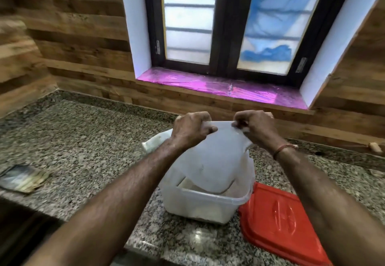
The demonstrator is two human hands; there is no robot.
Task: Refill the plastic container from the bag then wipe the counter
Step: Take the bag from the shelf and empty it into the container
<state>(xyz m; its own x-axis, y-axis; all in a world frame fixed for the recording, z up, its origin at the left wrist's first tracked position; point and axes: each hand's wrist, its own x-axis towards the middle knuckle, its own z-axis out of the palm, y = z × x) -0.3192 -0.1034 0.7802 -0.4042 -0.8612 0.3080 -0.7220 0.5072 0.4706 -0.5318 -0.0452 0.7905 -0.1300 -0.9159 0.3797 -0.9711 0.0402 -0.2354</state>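
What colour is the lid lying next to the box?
The lid is red. The head view shows it flat on the counter beside the plastic container.

Bare granite counter [87, 140] spreads left of the plastic container [198, 205], up to a flat item [25, 179] near the edge. A red lid [279, 220] crowds its right side; the bag [216, 157] blocks most of its mouth.

A cloudy white bag [214, 157] hangs, lower end inside the open plastic container [200, 205].
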